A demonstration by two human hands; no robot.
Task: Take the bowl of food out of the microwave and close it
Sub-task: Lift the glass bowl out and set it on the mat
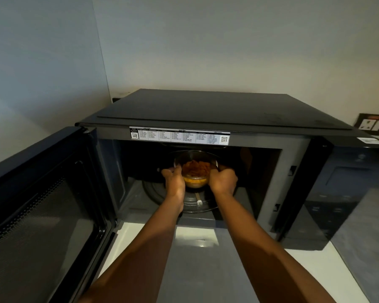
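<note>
A black microwave (206, 112) stands in a corner with its door (42, 204) swung wide open to the left. Inside the dark cavity is a clear glass bowl (195, 166) holding orange-brown food. My left hand (174, 179) grips the bowl's left side and my right hand (223, 178) grips its right side. The bowl appears held just above the glass turntable (197, 202). Both forearms reach in through the opening. The far part of the bowl is lost in shadow.
White countertop (197, 239) lies in front of the microwave, with a grey surface (363, 248) at the right. A wall socket (373, 126) sits behind on the right. Walls close in at the left and back. The control panel (346, 193) is on the microwave's right.
</note>
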